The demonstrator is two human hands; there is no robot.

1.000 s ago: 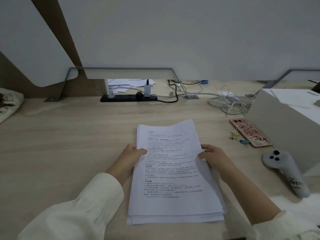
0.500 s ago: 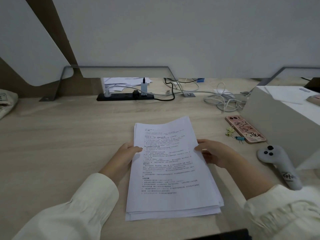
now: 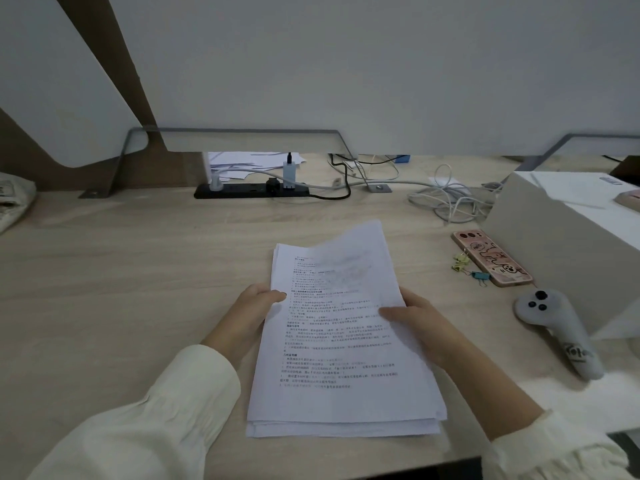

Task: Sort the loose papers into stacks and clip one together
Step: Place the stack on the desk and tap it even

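Note:
A stack of printed white papers (image 3: 341,368) lies on the wooden desk (image 3: 121,289) in front of me, its sheets slightly fanned at the near edge. My left hand (image 3: 251,310) grips the stack's left edge, thumb on top. My right hand (image 3: 415,318) holds the right edge, thumb across the top sheet, whose far right corner is lifted and blurred. Small yellow binder clips (image 3: 460,263) and a blue binder clip (image 3: 480,277) lie to the right, beside a phone.
A pink phone (image 3: 491,259) lies right of the papers. A grey controller (image 3: 557,330) rests by a white box (image 3: 568,244). A black power strip (image 3: 251,190) and tangled cables (image 3: 446,199) run along the back. A bag (image 3: 14,202) sits far left.
My right thumb has slid onto the top sheet and the sheet's far right corner has lifted off the stack. My left hand stays on the left edge.

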